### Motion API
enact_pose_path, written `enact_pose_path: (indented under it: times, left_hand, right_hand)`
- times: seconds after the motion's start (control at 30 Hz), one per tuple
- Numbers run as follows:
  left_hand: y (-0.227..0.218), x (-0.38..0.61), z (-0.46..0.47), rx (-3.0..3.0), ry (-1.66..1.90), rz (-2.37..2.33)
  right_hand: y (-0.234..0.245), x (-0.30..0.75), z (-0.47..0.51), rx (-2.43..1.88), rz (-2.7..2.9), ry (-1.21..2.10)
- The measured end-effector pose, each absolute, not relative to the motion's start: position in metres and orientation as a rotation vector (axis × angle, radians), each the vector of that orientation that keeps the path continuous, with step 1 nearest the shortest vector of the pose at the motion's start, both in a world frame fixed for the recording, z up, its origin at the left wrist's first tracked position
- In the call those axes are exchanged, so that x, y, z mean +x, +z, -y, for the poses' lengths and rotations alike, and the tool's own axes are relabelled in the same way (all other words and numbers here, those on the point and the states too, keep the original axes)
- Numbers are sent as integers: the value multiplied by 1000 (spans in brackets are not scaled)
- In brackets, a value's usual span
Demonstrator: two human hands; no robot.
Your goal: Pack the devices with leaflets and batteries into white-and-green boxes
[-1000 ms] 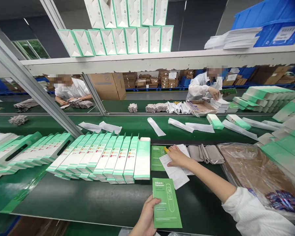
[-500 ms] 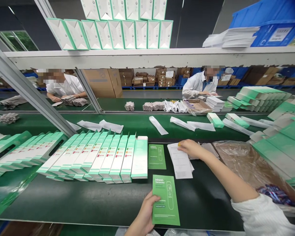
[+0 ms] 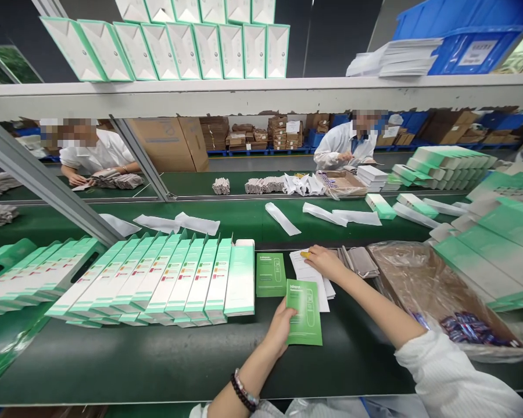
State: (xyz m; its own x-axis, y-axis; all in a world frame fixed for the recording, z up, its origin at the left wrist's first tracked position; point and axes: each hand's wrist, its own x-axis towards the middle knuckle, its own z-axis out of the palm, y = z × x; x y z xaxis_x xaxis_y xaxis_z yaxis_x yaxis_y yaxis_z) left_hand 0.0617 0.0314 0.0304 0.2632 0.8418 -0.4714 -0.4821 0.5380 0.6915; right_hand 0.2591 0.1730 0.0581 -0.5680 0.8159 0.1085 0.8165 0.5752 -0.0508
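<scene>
My left hand holds a green infrared thermometer booklet by its left edge, thumb on the cover. The booklet's top overlaps a small stack of printed white leaflets. At the upper edge of that stack, my right hand pinches the top leaflet, a yellow cover on one fingertip. Its other fingers are partly hidden. Another green booklet lies flat on the dark work surface, left of the leaflets. A row of green-and-white boxes stands tilted beside it.
Folded grey pouches lie right of the leaflets. A plastic-lined carton contains small shiny packets. More boxes are stacked at right. White sleeves lie on the green belt. A metal shelf crosses above; two people work opposite.
My left hand has moved the green booklet up and away from me, over the lower part of the leaflets. My right hand stays at the leaflet stack. The whole view has shifted slightly.
</scene>
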Motion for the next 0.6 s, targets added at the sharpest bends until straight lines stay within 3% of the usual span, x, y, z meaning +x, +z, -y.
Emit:
enact_pose_path:
  times: [0.27, 0.6]
  left_hand:
    - [24, 62, -33, 480, 923, -963]
    - [28, 56, -29, 460, 923, -932]
  right_hand:
    - [43, 265, -165, -1285, 2611, -17]
    - [51, 268, -168, -1369, 2425, 238]
